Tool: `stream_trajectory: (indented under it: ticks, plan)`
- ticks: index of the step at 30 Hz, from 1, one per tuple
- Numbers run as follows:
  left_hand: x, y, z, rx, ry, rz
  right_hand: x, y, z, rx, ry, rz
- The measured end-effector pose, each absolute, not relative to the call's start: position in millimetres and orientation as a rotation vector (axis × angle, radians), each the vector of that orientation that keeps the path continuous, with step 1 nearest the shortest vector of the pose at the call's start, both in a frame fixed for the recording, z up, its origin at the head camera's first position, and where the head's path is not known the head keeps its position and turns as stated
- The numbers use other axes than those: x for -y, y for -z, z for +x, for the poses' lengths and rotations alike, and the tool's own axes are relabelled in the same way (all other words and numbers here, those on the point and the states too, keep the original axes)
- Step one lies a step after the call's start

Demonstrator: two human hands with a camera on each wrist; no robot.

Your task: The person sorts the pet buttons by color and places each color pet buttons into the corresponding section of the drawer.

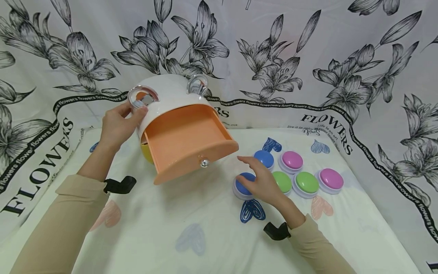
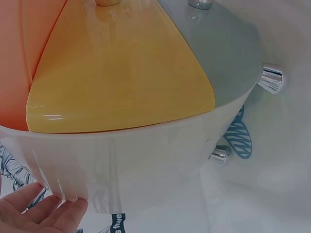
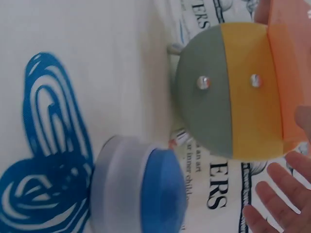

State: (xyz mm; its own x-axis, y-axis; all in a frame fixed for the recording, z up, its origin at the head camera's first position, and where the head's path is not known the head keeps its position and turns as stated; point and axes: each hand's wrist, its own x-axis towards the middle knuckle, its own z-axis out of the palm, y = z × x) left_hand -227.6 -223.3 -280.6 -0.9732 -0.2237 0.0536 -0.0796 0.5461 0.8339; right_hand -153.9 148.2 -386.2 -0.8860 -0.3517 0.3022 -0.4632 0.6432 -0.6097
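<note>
A rounded white drawer box (image 1: 167, 89) stands toward the back, with two chrome rings on top. Its orange drawer (image 1: 188, 133) is pulled out and bears a silver knob (image 1: 204, 163). Below it sit a yellow drawer (image 2: 121, 73) and a grey-green drawer (image 3: 201, 107), both pushed in. My left hand (image 1: 119, 123) holds the box's upper left side by a chrome ring, thumb toward the front; its fingertips touch the white shell in the left wrist view. With fingers spread, my right hand (image 1: 263, 180) hovers right of the orange drawer, over a blue dome-topped button (image 3: 163, 194), holding nothing.
Several more dome buttons lie to the right: another blue one (image 1: 263, 158), pink ones (image 1: 292, 160) and green ones (image 1: 307, 182). A white cloth printed with hearts (image 1: 191, 238) covers the surface. Behind hangs a flower-printed cloth (image 1: 273, 72). Black straps circle both wrists.
</note>
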Motion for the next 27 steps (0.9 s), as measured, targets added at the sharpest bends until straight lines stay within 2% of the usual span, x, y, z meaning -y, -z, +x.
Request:
stream_trajectory:
  ticks: [11, 27]
  plan:
    - [224, 281, -228, 2.631, 1.398, 0.267, -169, 414, -154, 2.912, -1.022, 0.534]
    - [224, 282, -229, 2.625, 1.407, 0.262, -176, 440, -146, 3.037, -1.006, 0.534]
